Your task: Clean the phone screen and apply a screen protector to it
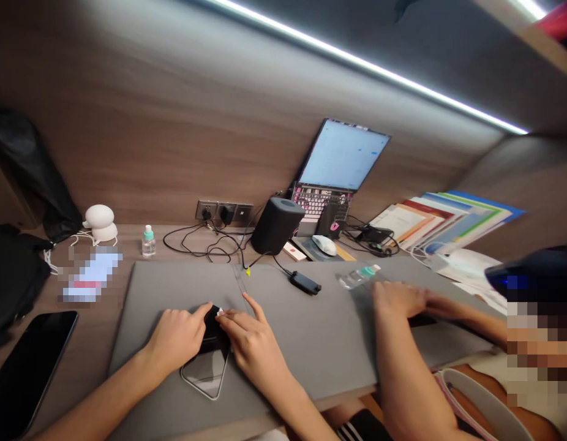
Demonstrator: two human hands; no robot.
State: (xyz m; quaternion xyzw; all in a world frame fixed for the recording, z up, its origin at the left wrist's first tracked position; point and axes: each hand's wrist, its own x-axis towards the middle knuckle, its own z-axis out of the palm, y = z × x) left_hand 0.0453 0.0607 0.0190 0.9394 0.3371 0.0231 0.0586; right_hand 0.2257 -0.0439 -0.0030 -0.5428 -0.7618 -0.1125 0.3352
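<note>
A phone (210, 372) with a silvery frame lies on the grey desk mat (311, 343); its dark upper part is partly covered by my hands. My left hand (179, 335) is closed at the phone's left side, with the index finger stretched along its upper edge. Opposite it, my right hand (250, 340) bends over the upper right of the phone, one finger lifted away from the others. Its fingertips pinch a small white piece (220, 313), too small to make out.
A person's hand (398, 300) works at the right, near a clear spray bottle (357, 277). Behind the mat stand a black speaker-like box (277, 226), a laptop (345, 156) and a white mouse (324, 245). A black adapter (304, 282) lies on the mat. Left are a small bottle (148, 244) and another phone (30, 373).
</note>
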